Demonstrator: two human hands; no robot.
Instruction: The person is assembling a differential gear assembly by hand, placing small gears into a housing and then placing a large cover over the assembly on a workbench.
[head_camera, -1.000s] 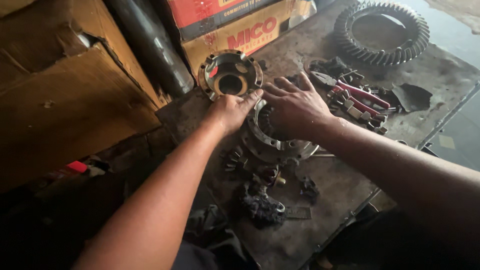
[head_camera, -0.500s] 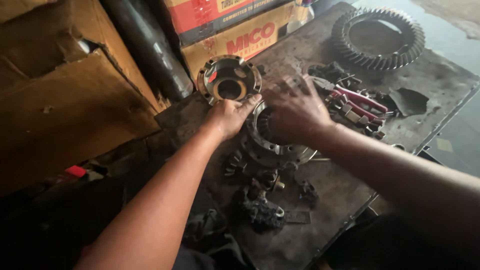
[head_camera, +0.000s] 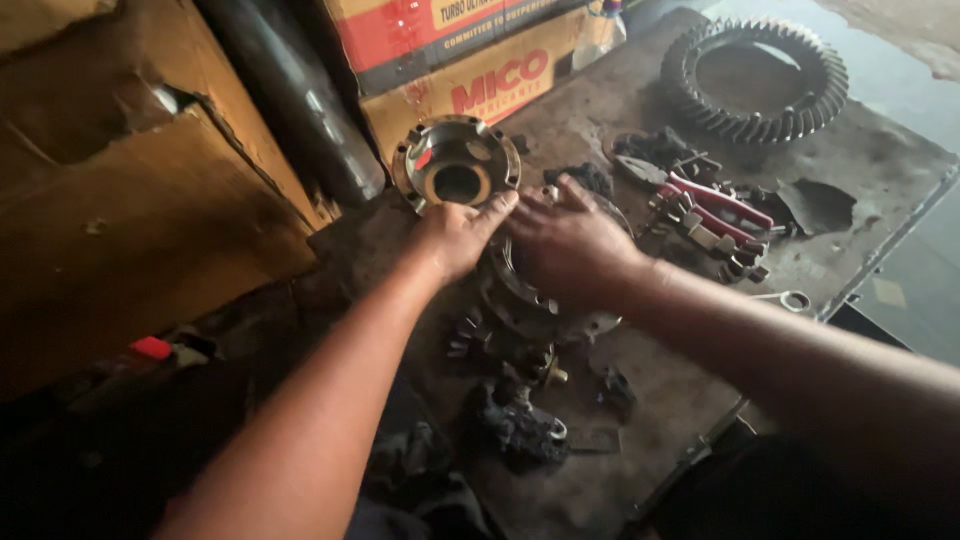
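Both my hands rest on a round, greasy metal housing (head_camera: 530, 305) lying on a dirty metal bench (head_camera: 880, 160). My left hand (head_camera: 455, 235) grips its left rim, fingers stretched toward the middle. My right hand (head_camera: 565, 240) presses on its top with fingers spread, hiding most of the part. Just beyond my fingers stands a second flanged metal housing (head_camera: 455, 160), open side up, untouched.
A large ring gear (head_camera: 757, 80) lies at the back right. Red-handled pliers (head_camera: 715, 205) and small parts sit right of my hands. Loose gears and bolts (head_camera: 520, 420) lie nearer me. Cardboard boxes (head_camera: 470, 70), a dark pipe (head_camera: 300, 100) and wooden boards (head_camera: 130, 200) crowd the left.
My right hand has come down from hovering with raised fingers to pressing flat on the housing. My left hand keeps its hold on the rim.
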